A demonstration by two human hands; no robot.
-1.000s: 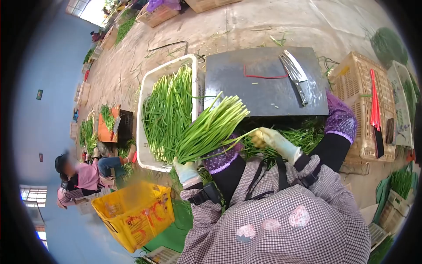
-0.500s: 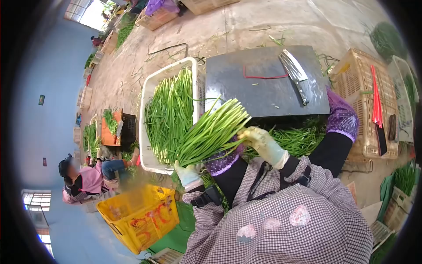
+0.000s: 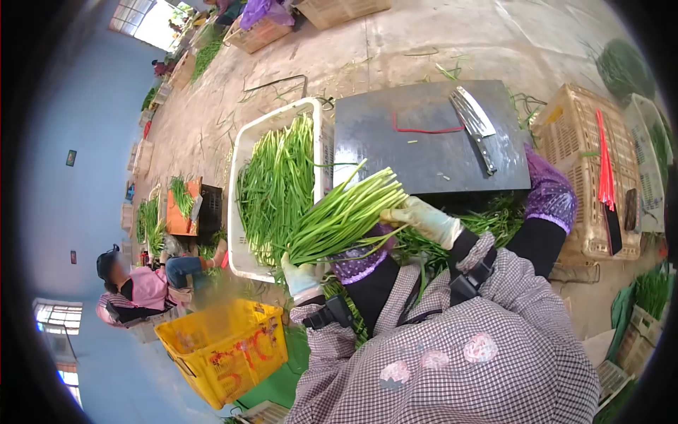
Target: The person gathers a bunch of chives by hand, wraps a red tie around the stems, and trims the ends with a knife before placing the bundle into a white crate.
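A bunch of garlic chives (image 3: 349, 219) lies across my lap, pale cut stem ends up to the right and leafy ends to the lower left. My left hand (image 3: 301, 278), in a pale glove, is closed around the leafy end, its fingers partly hidden by the leaves. At the stem side, my gloved right hand (image 3: 427, 220) pinches at the bunch's edge, a few strands near its fingertips. Just beyond the bunch stands a white crate (image 3: 235, 212) filled with more chives. A dark metal board (image 3: 381, 152) sits in front of me, with a cleaver (image 3: 474, 120) on it.
A red bent rod (image 3: 427, 131) rests on the board. Loose chives (image 3: 494, 222) lie below it. A tan crate (image 3: 565, 134) at right bears red ties (image 3: 605, 169) and a black-handled tool. A yellow crate (image 3: 233, 353) stands lower left; another person (image 3: 145, 286) sits beyond it.
My right hand has shifted slightly along the stem ends, its fingers now stretched nearer the bunch. The bunch has tilted a little lower at its stem end. My left hand keeps its hold.
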